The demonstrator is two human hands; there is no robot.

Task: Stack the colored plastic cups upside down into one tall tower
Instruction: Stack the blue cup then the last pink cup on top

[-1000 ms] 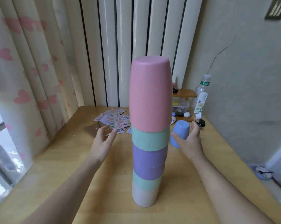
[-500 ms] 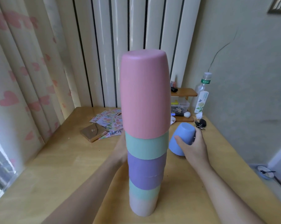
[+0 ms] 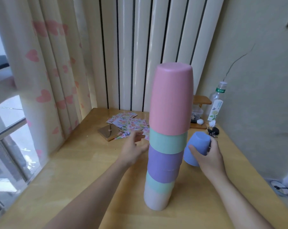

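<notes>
A tower of upside-down cups stands on the wooden table (image 3: 83,176): pink cup (image 3: 171,98) on top, then mint (image 3: 167,142), purple (image 3: 164,164), a second mint (image 3: 159,184) and a pale beige cup (image 3: 156,199) at the base. The tower leans slightly. My right hand (image 3: 207,154) grips a blue cup (image 3: 197,146), tilted and lifted just right of the tower. My left hand (image 3: 134,146) hovers open left of the tower, fingers spread near the mint cup, not touching it.
Scattered colourful cards (image 3: 130,123) and a gold booklet (image 3: 109,132) lie behind the tower on the left. At the back right stand a plastic bottle (image 3: 217,103), a small wooden shelf (image 3: 201,100), and keys (image 3: 213,130). Curtains hang left; the wall is close on the right.
My right hand has closed on the blue cup and tipped it up off the table. My left hand went behind the tower, then came back out to its left side.
</notes>
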